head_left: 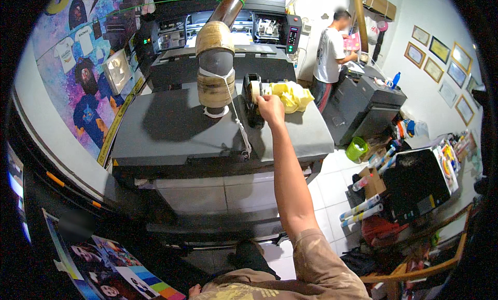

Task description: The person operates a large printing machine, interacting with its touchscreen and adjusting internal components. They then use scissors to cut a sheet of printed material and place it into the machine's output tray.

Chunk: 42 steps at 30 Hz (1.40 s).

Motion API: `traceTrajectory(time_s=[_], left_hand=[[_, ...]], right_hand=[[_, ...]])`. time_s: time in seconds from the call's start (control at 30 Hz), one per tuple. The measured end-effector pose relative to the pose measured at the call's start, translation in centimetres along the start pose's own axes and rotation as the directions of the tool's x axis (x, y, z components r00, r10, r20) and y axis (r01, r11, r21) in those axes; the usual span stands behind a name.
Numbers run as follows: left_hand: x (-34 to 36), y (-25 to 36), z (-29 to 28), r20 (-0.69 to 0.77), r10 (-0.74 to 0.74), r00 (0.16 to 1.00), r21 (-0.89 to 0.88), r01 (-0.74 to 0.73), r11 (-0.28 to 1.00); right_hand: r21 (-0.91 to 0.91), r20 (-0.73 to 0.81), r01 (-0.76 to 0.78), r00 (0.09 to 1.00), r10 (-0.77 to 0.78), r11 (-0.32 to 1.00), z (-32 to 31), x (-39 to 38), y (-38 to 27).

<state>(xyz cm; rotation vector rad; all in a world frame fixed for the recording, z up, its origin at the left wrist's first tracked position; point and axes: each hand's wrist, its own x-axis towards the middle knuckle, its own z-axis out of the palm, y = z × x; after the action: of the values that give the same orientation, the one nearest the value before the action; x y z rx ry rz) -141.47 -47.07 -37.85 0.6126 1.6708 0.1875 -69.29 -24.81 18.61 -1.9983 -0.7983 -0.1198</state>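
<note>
My right arm stretches far forward over the grey, flat-topped machine (171,116). At its end my right hand (272,109) is closed, the fingers pinched at the tape on a black tape dispenser (254,118). A pale roll of tape (255,89) sits in the dispenser. Just behind and right of the hand lies a crumpled yellow cloth (291,96), on the same machine top. Of my left hand (194,290) only a small part shows, low by my brown shirt; its fingers are mostly hidden.
A thick duct (217,64) wrapped in tape rises from the machine top, with a white cord (239,124) hanging beside it. Behind stands a large printer (293,32). Another person (328,51) stands at the back right near a dark cabinet (365,105). Paper rolls (361,214) lie at right.
</note>
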Motion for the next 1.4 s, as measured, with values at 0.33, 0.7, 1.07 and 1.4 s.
traceTrajectory(time_s=[0.33, 0.7, 1.07, 1.4], left_hand=[[-0.2, -2.8, -1.2, 0.032, -0.017, 0.999, 0.136, 0.013, 0.991], [-6.9, -0.4, -2.4, 0.092, 0.176, 0.980, 0.277, -0.195, 0.941], [-8.8, -0.2, -0.4, 0.071, 0.134, 0.988, 0.057, -0.138, 0.989], [-22.6, 28.7, 12.1, 0.245, 0.655, 0.714, -0.003, -0.675, 0.737]], right_hand=[[0.698, 0.125, -0.124, 0.991, 0.050, 0.705, -1.1, -2.6, -0.4], [0.893, 0.041, -0.052, 0.999, 0.034, 0.447, 2.0, -6.5, 3.4], [0.769, 0.084, -0.037, 0.995, -0.044, 0.638, 0.2, -8.3, 4.5], [0.701, 0.417, -0.112, 0.865, -0.278, 0.704, -4.3, -24.4, 0.4]])
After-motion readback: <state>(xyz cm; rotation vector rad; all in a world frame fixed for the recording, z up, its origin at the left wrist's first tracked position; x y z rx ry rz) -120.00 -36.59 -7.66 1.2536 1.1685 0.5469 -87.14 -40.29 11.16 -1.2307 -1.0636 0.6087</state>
